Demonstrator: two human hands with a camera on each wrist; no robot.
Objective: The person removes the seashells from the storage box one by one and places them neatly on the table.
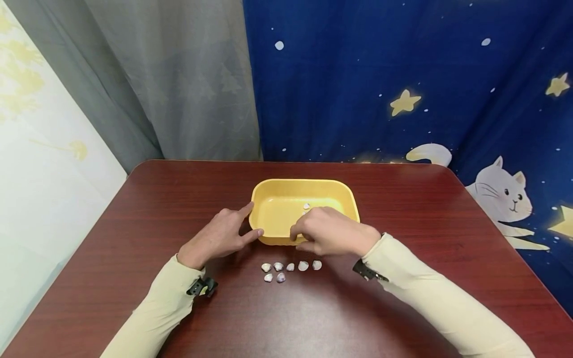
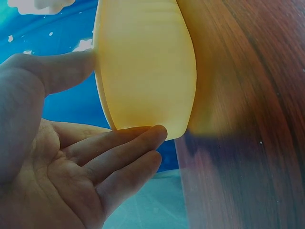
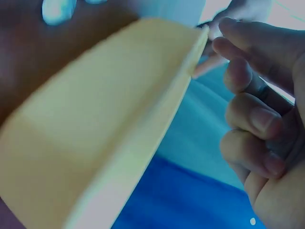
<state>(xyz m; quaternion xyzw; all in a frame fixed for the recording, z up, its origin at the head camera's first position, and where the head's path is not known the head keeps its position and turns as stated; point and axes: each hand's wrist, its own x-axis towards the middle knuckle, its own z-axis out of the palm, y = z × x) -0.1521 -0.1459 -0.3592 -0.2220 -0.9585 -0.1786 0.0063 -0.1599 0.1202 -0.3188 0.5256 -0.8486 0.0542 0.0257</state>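
Observation:
A yellow plastic basin (image 1: 277, 211) stands on the table, with small pale seashells (image 1: 306, 206) inside, partly covered by the right hand. My left hand (image 1: 219, 233) touches the basin's left end, thumb at the rim and fingers stretched along the outer wall, as the left wrist view also shows. Over the basin's near rim is my right hand (image 1: 333, 232), its fingers bent and its thumb close to the index finger (image 3: 220, 46). I cannot tell whether a shell is between those tips. Closer to me, several shells (image 1: 290, 267) lie in two short rows.
The dark reddish wooden table (image 1: 179, 189) reaches a grey curtain (image 1: 188, 74) and a blue starry curtain (image 1: 331, 89) behind. A pale wall (image 1: 49, 189) borders its left side. Both sleeved forearms come in from the near edge.

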